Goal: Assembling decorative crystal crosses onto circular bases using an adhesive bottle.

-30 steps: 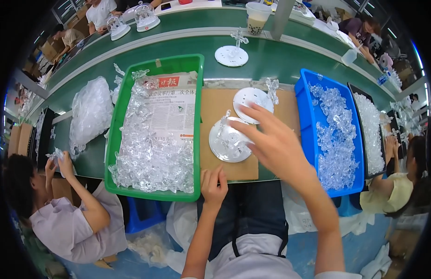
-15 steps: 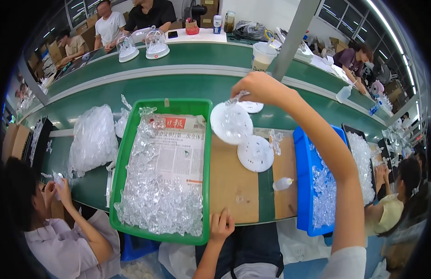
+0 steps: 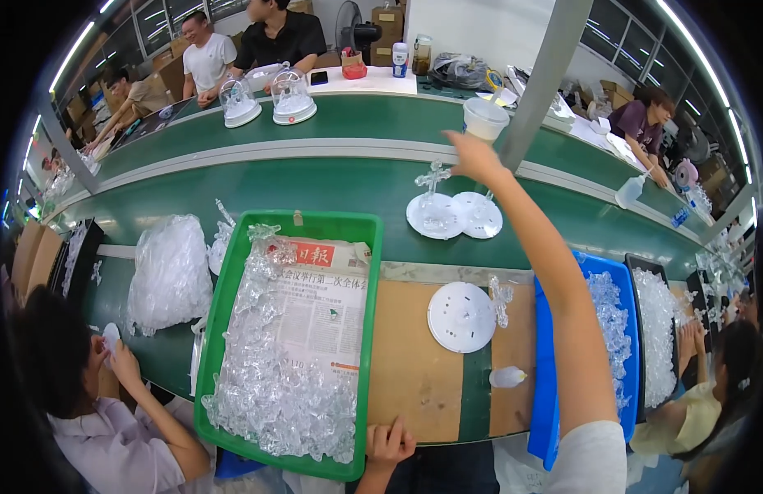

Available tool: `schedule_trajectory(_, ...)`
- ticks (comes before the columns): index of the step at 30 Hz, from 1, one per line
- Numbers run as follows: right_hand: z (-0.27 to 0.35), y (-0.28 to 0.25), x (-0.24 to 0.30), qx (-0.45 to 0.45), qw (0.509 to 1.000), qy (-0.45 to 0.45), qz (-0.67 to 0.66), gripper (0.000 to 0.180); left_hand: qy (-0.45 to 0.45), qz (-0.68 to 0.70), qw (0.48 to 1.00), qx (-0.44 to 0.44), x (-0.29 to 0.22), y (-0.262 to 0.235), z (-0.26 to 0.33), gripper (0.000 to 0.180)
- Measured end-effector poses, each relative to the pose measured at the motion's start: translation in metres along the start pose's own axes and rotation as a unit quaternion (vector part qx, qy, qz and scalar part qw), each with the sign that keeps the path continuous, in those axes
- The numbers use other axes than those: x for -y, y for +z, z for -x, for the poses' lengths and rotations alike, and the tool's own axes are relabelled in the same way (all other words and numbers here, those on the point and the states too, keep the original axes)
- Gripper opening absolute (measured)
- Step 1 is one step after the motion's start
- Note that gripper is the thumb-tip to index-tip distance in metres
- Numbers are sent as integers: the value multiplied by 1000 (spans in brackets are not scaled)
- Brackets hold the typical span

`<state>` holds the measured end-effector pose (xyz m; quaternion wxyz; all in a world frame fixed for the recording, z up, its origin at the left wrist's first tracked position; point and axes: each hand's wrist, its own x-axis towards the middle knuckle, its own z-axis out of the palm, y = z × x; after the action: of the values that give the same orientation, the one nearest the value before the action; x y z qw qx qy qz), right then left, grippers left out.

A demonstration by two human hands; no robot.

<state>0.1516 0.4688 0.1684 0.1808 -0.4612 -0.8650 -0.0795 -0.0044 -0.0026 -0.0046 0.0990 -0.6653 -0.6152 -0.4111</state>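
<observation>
Our right hand (image 3: 479,160) is toward the desk's (image 3: 348,188) far edge, fingers spread with nothing seen between them, close beside the clear cross (image 3: 432,175). The cross stands upright on a white disc (image 3: 418,216), its rim meeting or overlapping a second disc (image 3: 482,221); we cannot tell which. We judge it best to draw the fingers clear of the cross's arm, so nothing tips, and to give the rims a little gap. Our left hand (image 3: 388,443) is curled at the near edge; whether it holds anything, we cannot tell.
</observation>
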Motion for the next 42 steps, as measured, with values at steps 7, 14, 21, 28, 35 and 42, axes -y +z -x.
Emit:
schedule_trajectory(7,66,5,-114,36,941,297,160,30,4,31,999,-23,-1,9,-4,23)
schedule_trajectory(14,91,-162,-87,-102,982,140,77,22,23,25,999,12,-2,0,-8,23)
schedule_trajectory(21,161,-161,142,120,960,-254,-17,16,-48,161,985,-39,-18,-11,-2,42)
schedule_trajectory(28,160,-105,229,365,867,-321,-115,28,-7,111,980,167,-11,-18,-2,55)
schedule_trajectory(35,66,54,336,81,951,-260,-144,15,-26,62,981,181,-23,-10,0,58)
schedule_trajectory(42,60,39,294,135,966,-208,-71,30,-27,112,976,185,-21,-16,0,57)
